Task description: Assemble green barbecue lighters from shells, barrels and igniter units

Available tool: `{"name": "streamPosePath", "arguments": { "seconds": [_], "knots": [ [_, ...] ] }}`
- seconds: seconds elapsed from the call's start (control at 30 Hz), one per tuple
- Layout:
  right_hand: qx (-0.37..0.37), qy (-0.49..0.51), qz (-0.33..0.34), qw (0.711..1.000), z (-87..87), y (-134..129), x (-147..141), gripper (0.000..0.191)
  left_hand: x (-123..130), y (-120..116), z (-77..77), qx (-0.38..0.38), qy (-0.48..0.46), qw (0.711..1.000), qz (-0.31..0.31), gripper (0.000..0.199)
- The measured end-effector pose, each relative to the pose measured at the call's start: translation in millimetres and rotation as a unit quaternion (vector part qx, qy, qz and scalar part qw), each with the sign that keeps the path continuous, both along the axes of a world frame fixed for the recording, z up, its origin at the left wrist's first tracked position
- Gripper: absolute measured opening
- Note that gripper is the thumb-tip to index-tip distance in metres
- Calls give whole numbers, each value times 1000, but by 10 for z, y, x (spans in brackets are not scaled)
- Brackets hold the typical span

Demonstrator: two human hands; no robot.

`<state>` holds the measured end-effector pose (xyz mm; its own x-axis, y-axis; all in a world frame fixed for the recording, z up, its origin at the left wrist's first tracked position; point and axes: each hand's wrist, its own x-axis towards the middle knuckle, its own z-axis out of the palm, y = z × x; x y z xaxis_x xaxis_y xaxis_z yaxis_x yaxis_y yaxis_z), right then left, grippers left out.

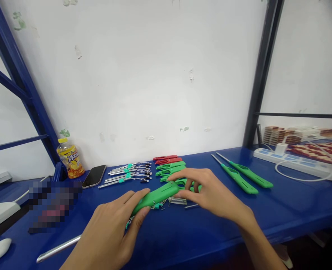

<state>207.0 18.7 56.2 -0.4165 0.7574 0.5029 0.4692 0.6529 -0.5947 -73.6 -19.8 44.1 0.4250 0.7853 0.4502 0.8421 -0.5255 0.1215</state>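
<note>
A green long-reach lighter [158, 194] is between my hands in the middle, its metal tube [59, 248] pointing to the lower left. My left hand [112, 225] is closed around the tube end of its handle, thumb below and fingers above. At the handle's other end, the thumb and index finger of my right hand [208, 189] pinch it. Below the handle lie small loose parts [158, 206] and a clear fuel tank [177, 201]. Behind my right hand are several green handle shells [170, 166] and red handle shells [166, 159], partly hidden.
Metal tubes with wires [121, 176] lie left of the shells. Two green lighters [239, 180] rest on the right of the blue table [194, 240]. A phone [94, 176] and a drink bottle [70, 159] stand back left; a power strip [295, 162] is at right.
</note>
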Motion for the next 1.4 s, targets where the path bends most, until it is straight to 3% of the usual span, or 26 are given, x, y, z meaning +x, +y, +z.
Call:
{"name": "streamPosePath", "arguments": {
  "seconds": [0.1,0.27,0.57,1.4],
  "knots": [
    [10,-1,4,1000,-4,7,-4,17,11,9,16,-4,3,1000,-5,47],
    [4,12,6,1000,-2,4,-20,24,33,23,48,-3,-4,1000,-12,46],
    [-14,12,-4,1000,-5,-13,-14,15,3,3,24,-23,-4,1000,-11,46],
    [-9,6,-3,1000,-1,-22,19,16,42,-4,36,-10,-4,1000,-27,41]
  ]
}}
